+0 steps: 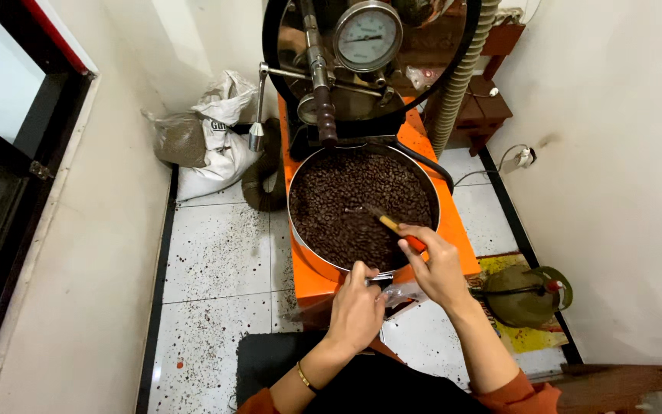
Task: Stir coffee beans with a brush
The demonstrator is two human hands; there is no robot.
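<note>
My right hand (440,264) grips the orange handle of a small brush (391,223), fingers clenched around it, its bristle end resting on the dark coffee beans (346,195) inside the round metal cooling tray (308,253). My left hand (355,310) sits at the tray's near rim, fingers closed on a thin metal piece (381,277) there. The tray sits on the orange roaster body (461,238). Left of the tray, a white sack (216,146) leans in the corner; right of it stands a green gas cylinder (526,295).

Bean-filled tray (300,230) on orange stand (465,245)
</note>
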